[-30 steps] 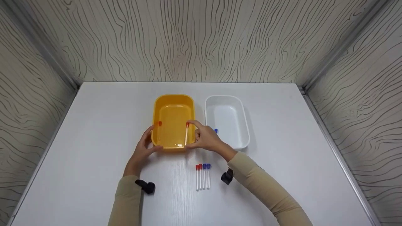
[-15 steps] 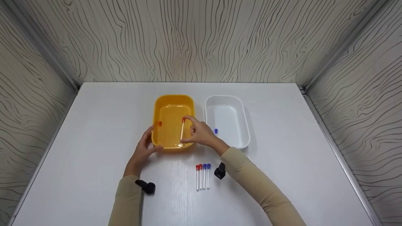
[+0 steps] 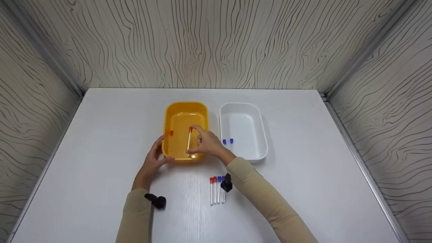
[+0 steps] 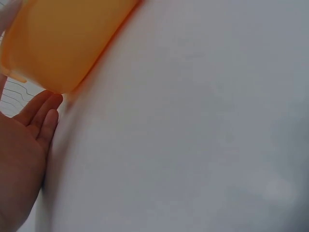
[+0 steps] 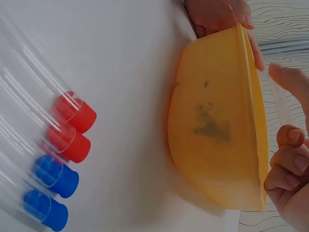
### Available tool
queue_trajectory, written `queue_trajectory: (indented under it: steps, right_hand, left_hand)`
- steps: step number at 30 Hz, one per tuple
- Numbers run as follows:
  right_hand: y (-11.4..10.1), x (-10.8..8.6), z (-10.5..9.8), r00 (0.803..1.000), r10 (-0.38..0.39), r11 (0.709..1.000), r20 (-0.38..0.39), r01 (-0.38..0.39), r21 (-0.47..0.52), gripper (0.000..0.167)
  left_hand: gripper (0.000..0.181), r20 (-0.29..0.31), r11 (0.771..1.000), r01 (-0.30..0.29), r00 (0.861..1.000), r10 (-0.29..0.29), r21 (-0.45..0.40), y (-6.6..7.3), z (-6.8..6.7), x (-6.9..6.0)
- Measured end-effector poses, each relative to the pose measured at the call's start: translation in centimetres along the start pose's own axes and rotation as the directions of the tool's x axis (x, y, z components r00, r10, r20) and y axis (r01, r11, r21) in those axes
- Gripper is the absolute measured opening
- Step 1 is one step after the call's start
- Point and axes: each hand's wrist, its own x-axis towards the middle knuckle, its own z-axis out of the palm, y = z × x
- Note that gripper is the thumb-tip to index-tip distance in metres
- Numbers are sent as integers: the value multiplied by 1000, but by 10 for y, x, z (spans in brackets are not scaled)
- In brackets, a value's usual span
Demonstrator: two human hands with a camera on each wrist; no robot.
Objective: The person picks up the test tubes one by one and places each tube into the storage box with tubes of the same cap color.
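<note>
1. Head view, right hand. Shows a red-capped tube [image 3: 189,140] pinched end to end in the right hand [image 3: 209,143], with forefinger at the cap and thumb at the clear end, inside the outline of the yellow tray [image 3: 184,116], right of its middle.

2. Head view, left hand. Shows the left hand [image 3: 152,163] gripping the near left corner of the same tray, with fingers against the left wall and thumb along the near edge.

3. Head view, trays. Includes 1 other red cap [image 3: 171,133] at the left inside the yellow tray, with a faint clear body; just beside, to the right, the white tray [image 3: 246,131], with 2 blue caps [image 3: 224,141] near its left wall.

4. Head view, front. Shows 4 tubes [image 3: 211,192] side by side on the white table [image 3: 84,152]: 2 red-capped at left, 2 blue-capped at right, the last partly behind a black wrist camera [image 3: 226,184].

5. Left wrist view. Shows the yellow tray at upper left, with left fingertips by its underside.

6. Right wrist view. Shows the 4 tubes close up at left, the yellow tray's outer wall at centre, and, past its rim, the pinched tube, faint beside the right fingers.
</note>
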Motion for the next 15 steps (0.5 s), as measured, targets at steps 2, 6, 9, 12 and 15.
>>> queue_trajectory:
  steps: [2, 6, 9, 12, 15]
  right_hand:
    - [-2, 2, 3, 1000, 3, 1000, 5, -3, -9, 90]
    - [-5, 4, 9, 999, 27, 1000, 22, -27, -7, 90]
    - [-7, 6, 13, 998, 53, 999, 30, -53, -6, 90]
    - [-9, 7, 16, 997, 75, 997, 29, -74, -5, 90]
    - [-10, 8, 17, 996, 83, 997, 33, -83, -6, 90]
  left_hand:
    - [84, 4, 1000, 5, 1000, -5, 0, 0, -1, 0]
    - [84, -1, 1000, 24, 1000, -24, -14, 0, -2, -1]
    - [85, -4, 999, 39, 999, -39, -18, 0, -2, -2]
    - [86, -2, 999, 39, 999, -39, -11, 0, -1, -2]
    - [86, -6, 999, 32, 999, -32, -1, 1, 0, -2]
